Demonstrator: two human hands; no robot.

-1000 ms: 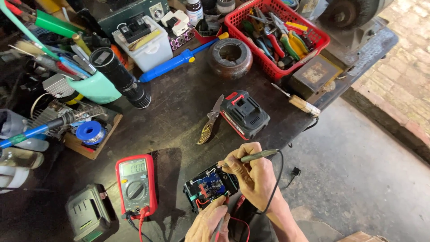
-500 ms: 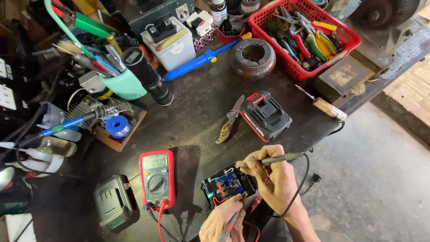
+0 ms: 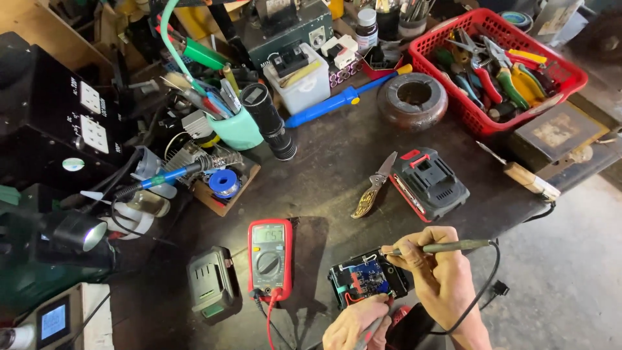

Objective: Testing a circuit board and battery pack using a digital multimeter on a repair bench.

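Note:
An opened battery pack with a blue circuit board (image 3: 367, 279) lies at the bench's near edge. My right hand (image 3: 435, 269) holds a thin black probe (image 3: 447, 246) with a trailing cable, its tip pointing left over the board's upper right corner. My left hand (image 3: 353, 325) grips a red probe (image 3: 382, 310) and touches it to the board's lower right edge. A red multimeter (image 3: 270, 255) with a lit display lies just left of the board, leads running off its bottom.
A red-and-black battery pack (image 3: 429, 183) and a folding knife (image 3: 374, 185) lie behind the board. A grey-green battery pack (image 3: 212, 283) sits left of the meter. A red basket of pliers (image 3: 508, 65), a round dish (image 3: 412, 100), a solder spool (image 3: 225, 183) and a tool cup (image 3: 238, 128) crowd the back.
The view has shifted so the bench sits further right and lower in frame. Both hands stay at the board with their probes; the meter has not moved on the bench.

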